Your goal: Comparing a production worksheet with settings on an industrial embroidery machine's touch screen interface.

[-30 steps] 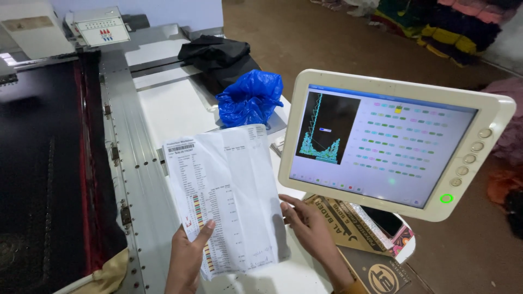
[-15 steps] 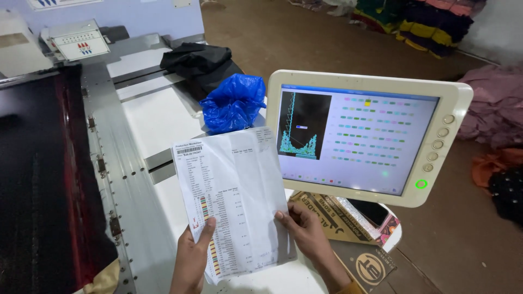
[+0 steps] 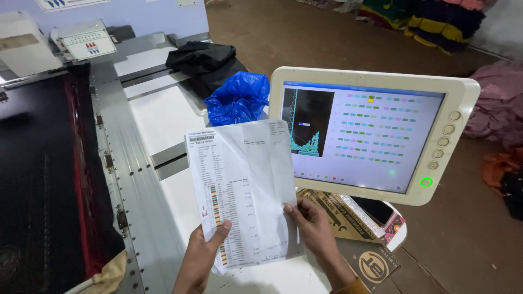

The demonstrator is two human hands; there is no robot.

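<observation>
Both of my hands hold up a creased white printed sheet (image 3: 245,190) with a barcode at its top and a column of small colour swatches down its left side. My left hand (image 3: 200,257) pinches the sheet's lower left edge, thumb on the front. The lower right edge sits in my right hand (image 3: 314,227). Just right of the sheet stands a cream-framed control screen (image 3: 376,133), lit, showing a dark pattern preview and rows of small coloured marks.
A white and metal machine table (image 3: 158,117) runs under the sheet, with dark fabric (image 3: 38,179) stretched at the left. A blue plastic bag (image 3: 238,98) and black cloth (image 3: 202,59) lie further back. Cardboard boxes and a phone (image 3: 376,209) lie below the screen. Cloth piles line the brown floor.
The view has shifted so the sheet and the screen sit more to the right. Both hands still hold the sheet the same way.
</observation>
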